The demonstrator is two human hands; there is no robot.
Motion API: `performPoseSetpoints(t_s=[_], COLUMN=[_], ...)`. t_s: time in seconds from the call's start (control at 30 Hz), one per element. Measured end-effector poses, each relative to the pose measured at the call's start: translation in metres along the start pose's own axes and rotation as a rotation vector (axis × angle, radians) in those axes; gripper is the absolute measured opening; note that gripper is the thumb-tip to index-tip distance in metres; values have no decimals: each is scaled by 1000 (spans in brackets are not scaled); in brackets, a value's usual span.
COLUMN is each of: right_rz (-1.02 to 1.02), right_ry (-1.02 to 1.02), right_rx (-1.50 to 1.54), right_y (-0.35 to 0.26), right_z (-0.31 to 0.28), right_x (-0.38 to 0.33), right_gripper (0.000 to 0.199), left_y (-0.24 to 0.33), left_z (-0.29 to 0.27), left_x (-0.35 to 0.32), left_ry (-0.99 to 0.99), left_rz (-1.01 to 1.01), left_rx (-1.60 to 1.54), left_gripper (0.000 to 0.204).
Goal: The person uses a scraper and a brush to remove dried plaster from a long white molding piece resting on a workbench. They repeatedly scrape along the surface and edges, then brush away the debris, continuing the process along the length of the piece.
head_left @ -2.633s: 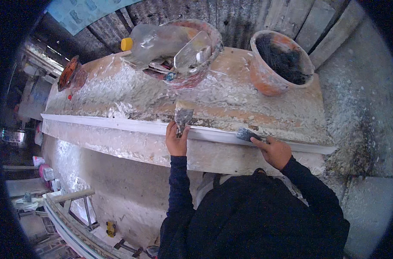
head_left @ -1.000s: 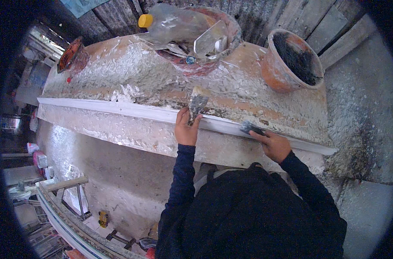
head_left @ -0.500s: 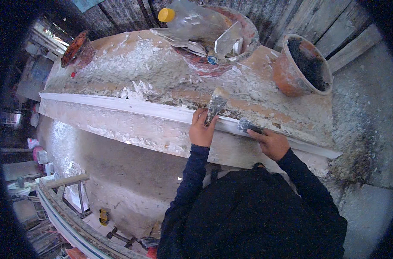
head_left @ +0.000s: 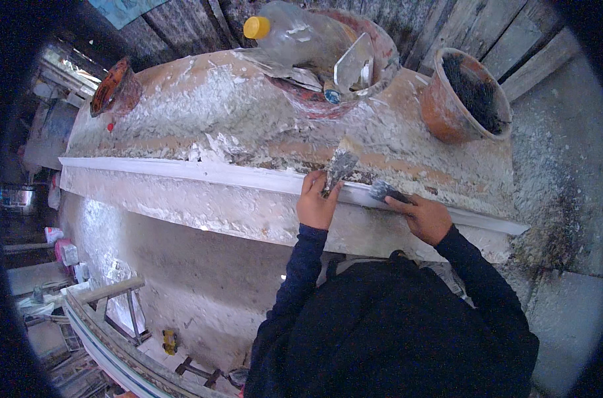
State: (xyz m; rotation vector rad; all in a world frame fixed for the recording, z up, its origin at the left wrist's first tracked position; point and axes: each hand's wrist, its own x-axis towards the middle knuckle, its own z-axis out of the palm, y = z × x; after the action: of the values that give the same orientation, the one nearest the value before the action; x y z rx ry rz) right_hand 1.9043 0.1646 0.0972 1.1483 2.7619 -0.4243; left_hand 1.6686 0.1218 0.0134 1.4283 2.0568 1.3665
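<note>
A long white moulding strip (head_left: 241,172) runs along the near edge of a plaster-spattered bench (head_left: 175,109). My left hand (head_left: 316,205) is at the strip, its fingers closed round a grey, plaster-caked flat tool (head_left: 343,163) whose tan end points away from me. To its right, my right hand (head_left: 428,219) grips a dark, plaster-smeared scraper (head_left: 386,191). The scraper's broad end rests at or just over the strip, aimed left toward my other hand; whether it touches I cannot tell. Lumps of white plaster (head_left: 216,147) lie behind the strip.
At the back stands a crusted tub (head_left: 384,50) with a clear, yellow-capped plastic bottle (head_left: 301,33) lying across it. An orange pot (head_left: 440,116) with dark contents is at the right, a tilted orange pot (head_left: 125,93) at the left. A wooden frame (head_left: 109,290) stands lower left.
The view has shifted slightly. Both hands sit a little farther right, still holding their tools, and the left tool leans slightly more to the right.
</note>
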Motion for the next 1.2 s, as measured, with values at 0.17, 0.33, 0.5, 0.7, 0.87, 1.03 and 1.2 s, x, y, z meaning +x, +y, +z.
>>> performPoseSetpoints(t_s=[0.17, 0.33, 0.5, 0.7, 0.87, 1.03, 1.2], right_rz=[28, 38, 24, 12, 10, 116, 113], right_ry=[-24, -71, 8, 53, 85, -9, 27], right_rx=[20, 59, 89, 82, 32, 2, 22], right_y=[-6, -38, -14, -27, -42, -5, -21], right_z=[2, -5, 1, 10, 11, 9, 13], right_x=[5, 39, 11, 26, 40, -12, 2], right_gripper=[60, 59, 57, 61, 64, 60, 58], left_y=[-20, -43, -49, -57, -61, -55, -57], left_z=[-29, -56, -57, -58, -53, -57, -53], left_x=[11, 33, 36, 46, 48, 45, 45], left_ry=[91, 16, 13, -77, -85, -25, -60], left_rz=[101, 183, 118, 106, 59, 101, 63], left_rx=[17, 82, 130, 72, -12, -5, -85], left_gripper=[31, 34, 35, 37, 38, 38, 38])
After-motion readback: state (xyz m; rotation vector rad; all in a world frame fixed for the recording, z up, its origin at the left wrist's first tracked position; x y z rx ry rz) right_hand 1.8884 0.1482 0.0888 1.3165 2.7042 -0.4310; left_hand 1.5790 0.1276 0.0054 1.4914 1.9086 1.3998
